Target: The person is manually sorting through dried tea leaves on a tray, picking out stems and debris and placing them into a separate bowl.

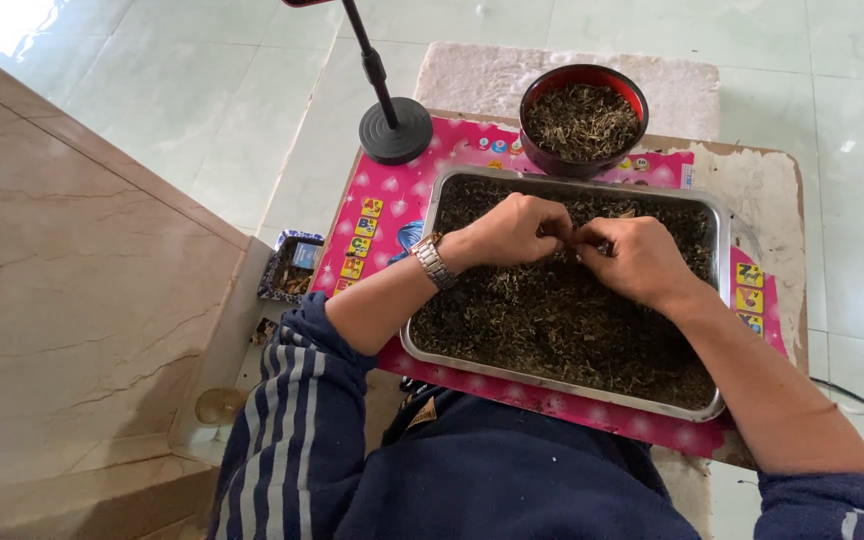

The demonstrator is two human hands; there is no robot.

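A metal tray (430, 215) full of dark dried leaves and stems lies on a pink printed mat (392, 195). Both my hands hover over the tray's upper middle, fingertips meeting. My left hand (514, 230), with a metal watch on the wrist, pinches a small bit of the dried plant material. My right hand (635, 256) pinches the same bit from the other side. A red-rimmed dark bowl (582, 75) holding more dried leaves stands just beyond the tray.
A black round stand base (395, 131) with a pole rises at the mat's far left corner. A small box (290, 268) of scraps sits left of the mat. A pale stone ledge (72, 300) fills the left. A white rug (492, 75) lies behind the bowl.
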